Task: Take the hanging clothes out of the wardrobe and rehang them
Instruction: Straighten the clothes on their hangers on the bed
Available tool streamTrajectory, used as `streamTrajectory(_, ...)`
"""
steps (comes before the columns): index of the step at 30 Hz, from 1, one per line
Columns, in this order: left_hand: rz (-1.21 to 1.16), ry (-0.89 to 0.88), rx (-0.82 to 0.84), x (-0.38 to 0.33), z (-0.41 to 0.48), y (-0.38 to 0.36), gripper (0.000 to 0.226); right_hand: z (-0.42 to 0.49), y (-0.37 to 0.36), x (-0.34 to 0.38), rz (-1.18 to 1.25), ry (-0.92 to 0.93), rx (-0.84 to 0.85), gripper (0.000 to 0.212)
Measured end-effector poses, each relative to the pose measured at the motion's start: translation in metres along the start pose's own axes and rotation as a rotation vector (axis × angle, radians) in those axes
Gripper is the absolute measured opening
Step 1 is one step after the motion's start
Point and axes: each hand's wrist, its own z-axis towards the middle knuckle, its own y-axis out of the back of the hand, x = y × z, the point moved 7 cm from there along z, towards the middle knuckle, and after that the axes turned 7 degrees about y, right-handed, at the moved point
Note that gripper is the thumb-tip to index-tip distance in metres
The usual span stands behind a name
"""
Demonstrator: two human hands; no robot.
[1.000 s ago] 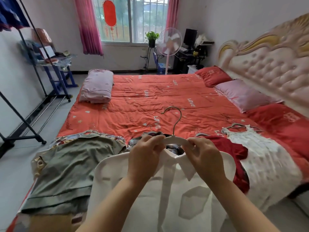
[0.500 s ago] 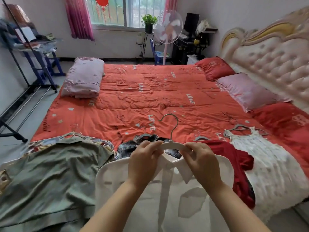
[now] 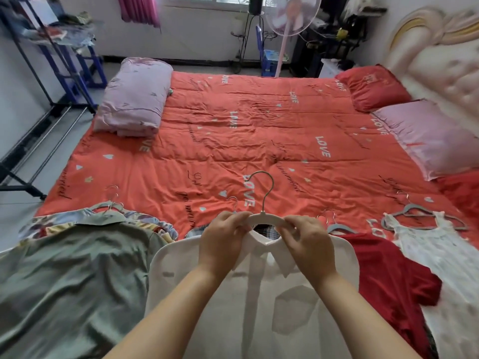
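A white collared shirt [image 3: 254,301] lies front-up on the near edge of the bed, on a white hanger [image 3: 264,217] whose metal hook points away from me. My left hand [image 3: 223,242] pinches the hanger's left shoulder at the collar. My right hand [image 3: 308,244] pinches its right shoulder. Left of the shirt lies a grey-green shirt [image 3: 70,275] on a hanger, over a patterned garment. To the right lie a red top [image 3: 388,275] and a white lace dress [image 3: 445,268], each on a grey hanger. A plaid garment [image 3: 267,233] peeks out under the collar.
The orange quilt [image 3: 246,141] covers the bed, with a folded pink blanket [image 3: 134,97] at far left and pillows [image 3: 425,136] by the headboard at right. A black clothes rack [image 3: 28,141] stands on the floor to the left. A standing fan [image 3: 290,14] is by the window.
The view has tilted down and nearer to the bed. Both hands stay pinched on the white hanger at the shirt's collar, and the shirt has settled flatter on the bed.
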Motion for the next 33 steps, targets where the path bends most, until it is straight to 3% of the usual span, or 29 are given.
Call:
streamTrajectory(15, 0.280, 0.347, 0.124, 0.169, 0.128, -0.135, 0.038, 0.072, -0.233, -0.143, 0.043, -0.083, 0.346, 0.014)
streamTrajectory(20, 0.510, 0.425, 0.344, 0.230, 0.116, -0.187, 0.060, 0.043, -0.309, -0.181, 0.023, -0.121, 0.529, 0.040)
streamTrajectory(25, 0.578, 0.467, 0.467, 0.249, 0.082, -0.205, 0.046, 0.007, -0.322, -0.183, 0.044, -0.064, 0.583, 0.037)
streamTrajectory(33, 0.521, 0.472, 0.407, 0.224, 0.055, -0.160, 0.047, -0.001, -0.291, -0.146, 0.048, -0.022, 0.588, 0.021)
